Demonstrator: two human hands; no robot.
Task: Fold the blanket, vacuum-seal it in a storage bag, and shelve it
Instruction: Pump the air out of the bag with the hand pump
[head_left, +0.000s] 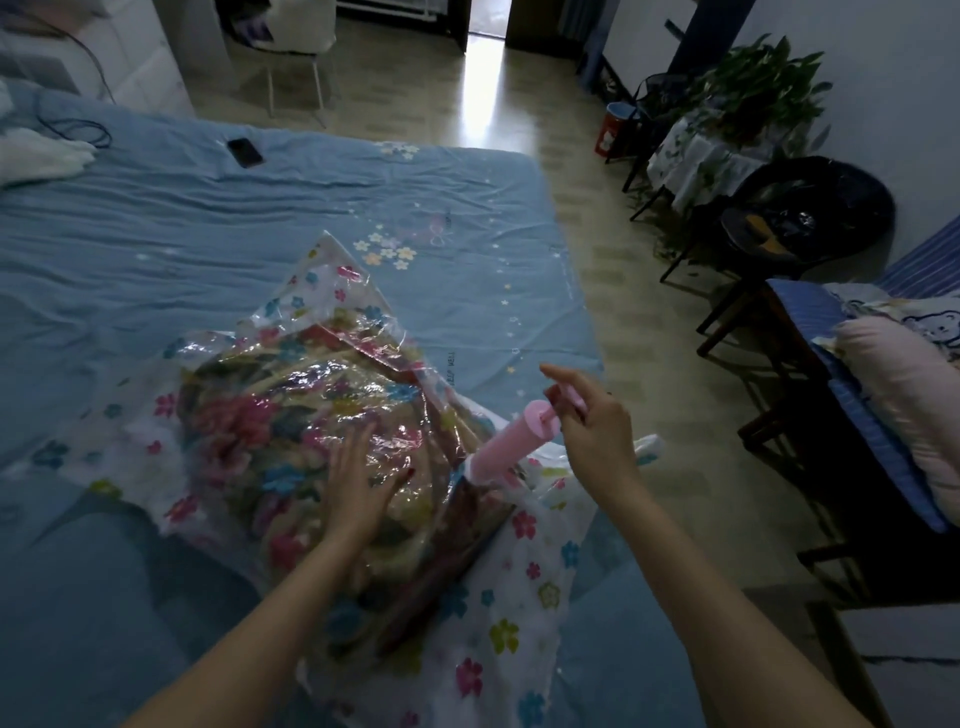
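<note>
One storage bag (509, 587), one blanket (291, 415), one pump (511, 441), one phone (245, 152), two hands.

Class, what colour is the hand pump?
Pink hand pump, held by the right hand; head view.

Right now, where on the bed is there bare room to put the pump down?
Bare sheet lies between the phone and the storage bag, across the middle of the bed. More lies past the bag's far corner toward the foot edge. Near the person it is crowded: the left hand presses the bag and the right hand holds the pump.
</note>
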